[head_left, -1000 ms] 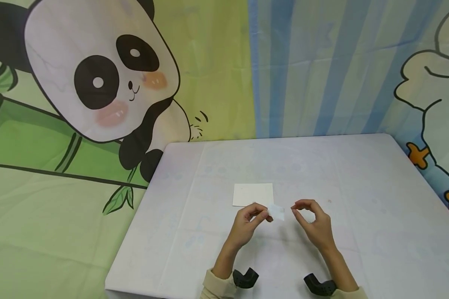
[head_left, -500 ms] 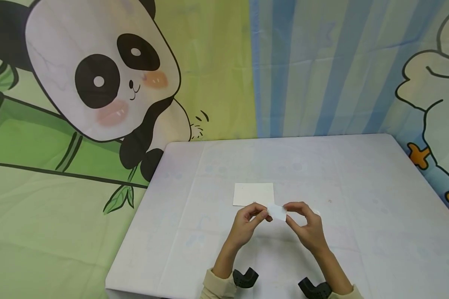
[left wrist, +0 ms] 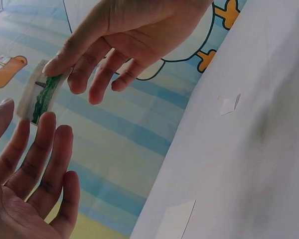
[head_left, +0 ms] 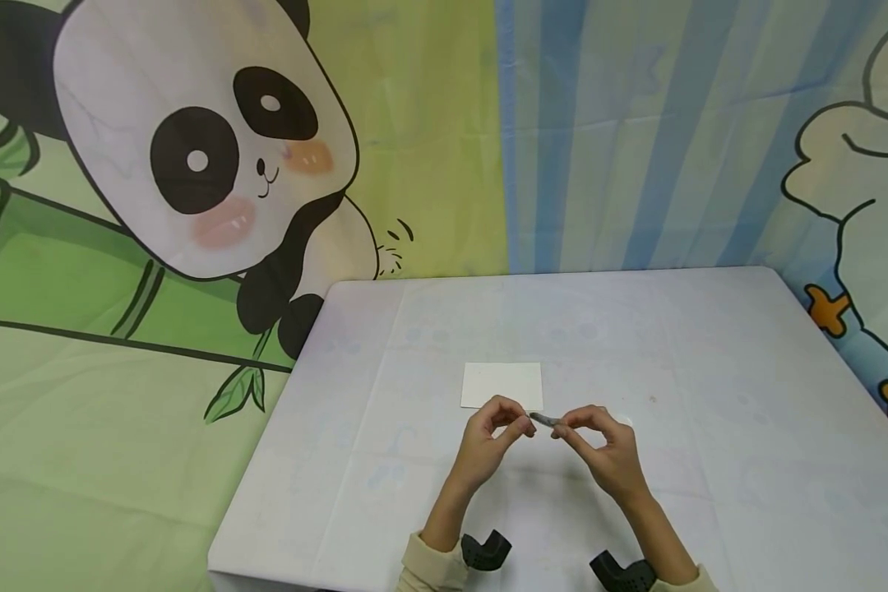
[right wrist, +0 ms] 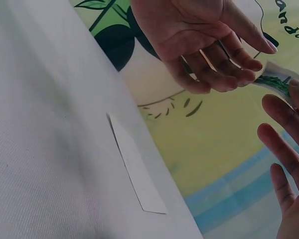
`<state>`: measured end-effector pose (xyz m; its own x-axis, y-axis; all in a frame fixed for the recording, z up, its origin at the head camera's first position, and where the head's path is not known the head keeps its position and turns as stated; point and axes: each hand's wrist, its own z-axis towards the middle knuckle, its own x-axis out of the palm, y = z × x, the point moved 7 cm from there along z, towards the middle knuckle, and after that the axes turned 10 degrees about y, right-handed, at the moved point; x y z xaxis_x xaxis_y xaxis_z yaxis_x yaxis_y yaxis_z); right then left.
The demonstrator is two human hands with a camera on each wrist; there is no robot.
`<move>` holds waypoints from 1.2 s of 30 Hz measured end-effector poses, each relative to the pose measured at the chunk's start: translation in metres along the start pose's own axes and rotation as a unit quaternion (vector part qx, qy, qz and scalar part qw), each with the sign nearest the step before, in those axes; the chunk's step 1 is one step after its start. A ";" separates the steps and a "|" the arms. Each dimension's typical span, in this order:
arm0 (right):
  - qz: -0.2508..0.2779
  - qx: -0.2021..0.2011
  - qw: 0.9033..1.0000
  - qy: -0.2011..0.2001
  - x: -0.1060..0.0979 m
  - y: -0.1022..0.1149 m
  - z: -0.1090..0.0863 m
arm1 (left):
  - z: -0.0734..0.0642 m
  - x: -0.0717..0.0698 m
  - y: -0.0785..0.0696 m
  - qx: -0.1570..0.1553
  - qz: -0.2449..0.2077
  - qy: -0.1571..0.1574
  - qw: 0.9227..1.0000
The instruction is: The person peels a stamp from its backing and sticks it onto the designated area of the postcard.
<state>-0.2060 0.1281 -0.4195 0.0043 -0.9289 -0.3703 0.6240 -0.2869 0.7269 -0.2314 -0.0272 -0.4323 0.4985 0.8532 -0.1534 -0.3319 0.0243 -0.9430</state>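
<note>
A small stamp-sized piece of paper (left wrist: pixel 47 94), printed with a green picture on one face, is held above the table and bends slightly. My right hand (head_left: pixel 612 457) pinches one end, its thumb lying on the printed face in the left wrist view. My left hand (head_left: pixel 488 444) meets the other end, with fingertips right at the edge. Both wrist views show the left thumb standing a little apart from the paper. In the head view the piece appears thin and nearly edge-on.
On the white-covered table (head_left: pixel 385 526) a plain white card (head_left: pixel 501 385) lies just beyond my hands. A small folded white scrap (left wrist: pixel 229 104) lies on the table in the left wrist view. Behind rises a cartoon panda backdrop (head_left: pixel 429 164).
My right hand has moved left to meet the small paper and pinched its free end. The paper has turned from its flat white face to nearly edge-on. The left hand has stayed almost still.
</note>
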 end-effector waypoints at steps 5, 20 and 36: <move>0.002 0.020 1.000 0.007 0.000 0.000 0.001 | 0.001 0.001 0.003 -0.009 0.003 -0.007 1.000; -0.033 0.062 0.997 -0.015 -0.002 -0.003 0.002 | 0.000 0.000 0.008 -0.029 0.031 -0.023 0.999; 0.007 0.130 0.990 -0.048 0.007 -0.089 -0.004 | 0.014 -0.022 0.061 -0.048 0.057 -0.131 0.989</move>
<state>-0.2584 0.1476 -0.4889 -0.0706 -0.9480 -0.3104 0.4021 -0.3118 0.8608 -0.2740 -0.0372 -0.4824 0.2338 0.9535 -0.1901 -0.2901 -0.1182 -0.9497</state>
